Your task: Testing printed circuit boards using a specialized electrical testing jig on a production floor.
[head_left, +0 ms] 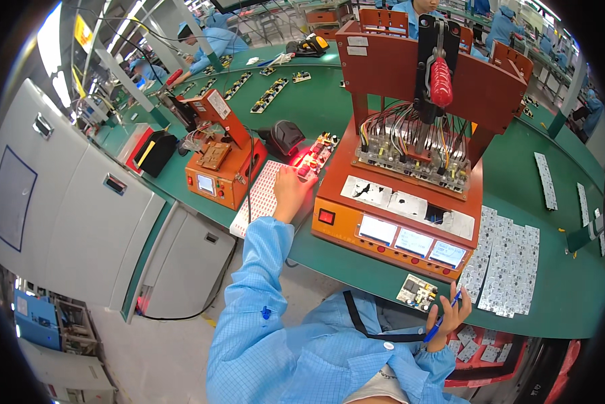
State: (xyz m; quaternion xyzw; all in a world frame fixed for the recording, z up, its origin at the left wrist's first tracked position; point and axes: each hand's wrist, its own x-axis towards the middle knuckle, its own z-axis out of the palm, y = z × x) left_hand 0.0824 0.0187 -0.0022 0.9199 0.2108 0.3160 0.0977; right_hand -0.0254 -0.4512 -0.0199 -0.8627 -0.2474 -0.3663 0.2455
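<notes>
My left hand [291, 192] reaches out over the green bench and grips the near end of a populated circuit board [324, 149]. Red light from a black barcode scanner [285, 137] falls on that board and on my fingertips. My right hand [452, 315] is at the bench's front edge, with a blue pen [443, 318] held in its curled fingers. Just left of this hand lies a small circuit board [417, 291] with black and white components; whether the fingers touch it I cannot tell.
An orange test fixture [329, 232] with a red-handled clamp [441, 82] stands between my hands. A smaller orange tester [215, 176] and a label sheet [260, 195] are on the left. Bare board panels [511, 266] lie at right, above a red bin [481, 382]. People work behind.
</notes>
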